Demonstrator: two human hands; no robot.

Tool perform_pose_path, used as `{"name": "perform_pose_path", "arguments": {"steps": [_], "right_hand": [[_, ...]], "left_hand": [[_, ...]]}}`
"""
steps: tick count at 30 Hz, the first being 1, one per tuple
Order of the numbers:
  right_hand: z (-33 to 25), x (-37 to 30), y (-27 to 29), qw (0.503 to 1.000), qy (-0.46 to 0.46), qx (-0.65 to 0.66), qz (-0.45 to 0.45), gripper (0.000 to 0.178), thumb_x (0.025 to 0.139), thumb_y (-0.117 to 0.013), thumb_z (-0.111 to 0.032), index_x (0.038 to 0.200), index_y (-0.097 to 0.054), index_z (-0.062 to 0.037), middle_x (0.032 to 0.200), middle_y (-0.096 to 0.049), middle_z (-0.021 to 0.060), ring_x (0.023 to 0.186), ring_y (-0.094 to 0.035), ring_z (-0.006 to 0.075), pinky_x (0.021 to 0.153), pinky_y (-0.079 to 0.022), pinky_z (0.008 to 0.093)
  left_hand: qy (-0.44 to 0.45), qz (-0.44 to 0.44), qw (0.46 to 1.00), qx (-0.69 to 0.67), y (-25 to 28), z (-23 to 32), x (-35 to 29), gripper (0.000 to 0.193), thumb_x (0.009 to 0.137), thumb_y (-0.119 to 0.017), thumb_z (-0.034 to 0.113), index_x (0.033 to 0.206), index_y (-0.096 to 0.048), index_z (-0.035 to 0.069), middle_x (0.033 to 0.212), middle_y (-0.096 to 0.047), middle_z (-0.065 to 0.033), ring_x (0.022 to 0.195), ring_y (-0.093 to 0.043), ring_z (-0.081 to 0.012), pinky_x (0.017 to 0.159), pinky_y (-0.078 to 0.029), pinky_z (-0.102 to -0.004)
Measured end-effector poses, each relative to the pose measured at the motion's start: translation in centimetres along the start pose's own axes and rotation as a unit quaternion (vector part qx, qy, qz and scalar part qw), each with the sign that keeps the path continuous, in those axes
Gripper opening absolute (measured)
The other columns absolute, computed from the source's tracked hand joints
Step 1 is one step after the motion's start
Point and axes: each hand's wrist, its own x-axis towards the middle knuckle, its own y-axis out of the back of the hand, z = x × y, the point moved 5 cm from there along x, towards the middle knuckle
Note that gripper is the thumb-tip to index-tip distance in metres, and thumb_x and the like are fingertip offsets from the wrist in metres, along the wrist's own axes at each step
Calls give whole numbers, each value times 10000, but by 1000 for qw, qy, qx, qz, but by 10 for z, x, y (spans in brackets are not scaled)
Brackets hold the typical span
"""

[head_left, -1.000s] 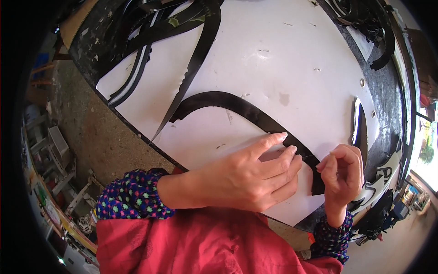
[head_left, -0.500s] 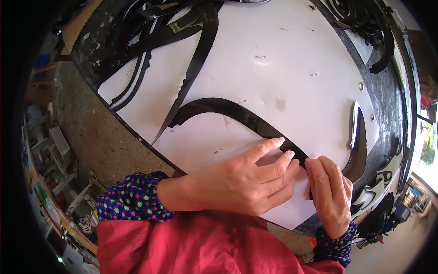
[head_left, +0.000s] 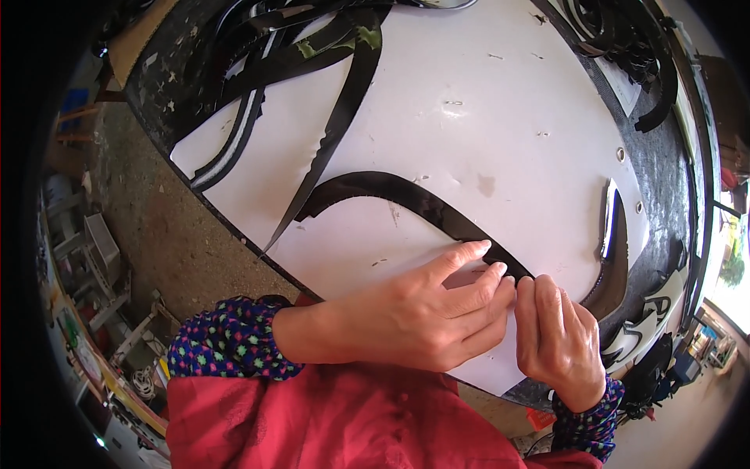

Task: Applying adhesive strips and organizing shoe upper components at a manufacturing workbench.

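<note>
A long curved black strip (head_left: 414, 199), with a finely notched inner edge, lies on a white sheet and runs to both my hands. My left hand (head_left: 426, 313) reaches across from the left and is closed on the strip, its digits gripping near the right end. Close beside it, my right hand (head_left: 558, 336) pinches the strip's end, fingers bent and pressed together. Those fingers hide the very tip of the strip. The white sheet (head_left: 469, 141) has several small slits and metal eyelets along its right side.
Black strips (head_left: 336, 129) overlap on the left of the sheet, one with a pale stripe. Another curved black piece (head_left: 613, 266) lies right of my hands. Dark strips (head_left: 648, 70) pile at the far right. White-and-black cut pieces (head_left: 641, 328) sit by the table's right edge.
My right hand has turned more upright and its wrist has shifted slightly right and down. Its fingertips stay at the strip's end, while my left hand keeps nearly the same place.
</note>
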Motion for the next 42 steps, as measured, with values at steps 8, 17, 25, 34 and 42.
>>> {"name": "perform_pose_path", "arguments": {"steps": [8, 17, 25, 34, 42], "right_hand": [[15, -10, -14, 986, -79, 106, 106, 185, 773, -670, 57, 949, -612, 72, 882, -586, 126, 698, -627, 197, 533, -516, 261], [20, -16, -8, 971, -84, 192, 115, 267, 759, -667, 103, 1022, -629, 86, 930, -611, 149, 738, -662, 239, 569, -542, 296], [6, -3, 2, 996, -15, 79, 27, 204, 773, -625, 46, 970, -637, 100, 923, -595, 158, 695, -615, 172, 557, -509, 246], [28, -15, -12, 969, -134, 129, 165, 158, 742, -657, 57, 894, -614, 54, 880, -602, 126, 622, -581, 166, 516, -479, 259], [-12, -88, -25, 853, -358, 237, 297, 245, 726, -659, 115, 941, -603, 13, 856, -618, 133, 708, -600, 253, 634, -513, 334]], "left_hand": [[5, 6, 1000, -13, 0, 1, 0, 79, 870, -593, 155, 857, -652, 105, 1026, -693, -35, 1024, -636, -157, 951, -513, -419], [4, 0, 1000, -11, 0, 0, 0, 81, 877, -583, 155, 850, -646, 112, 1030, -695, -35, 1032, -630, -156, 937, -521, -411], [2, 1, 1000, -11, 0, 0, 1, 94, 890, -581, 162, 849, -650, 112, 1022, -694, -36, 1034, -634, -157, 929, -527, -420], [3, 4, 1000, -26, 3, 1, 2, 51, 868, -620, 135, 845, -650, 101, 1030, -692, -47, 1041, -644, -173, 942, -513, -427], [-9, -25, 999, -28, 0, 0, 1, 48, 848, -657, 107, 819, -619, 114, 1082, -682, -60, 1054, -643, -179, 940, -511, -425]]}}
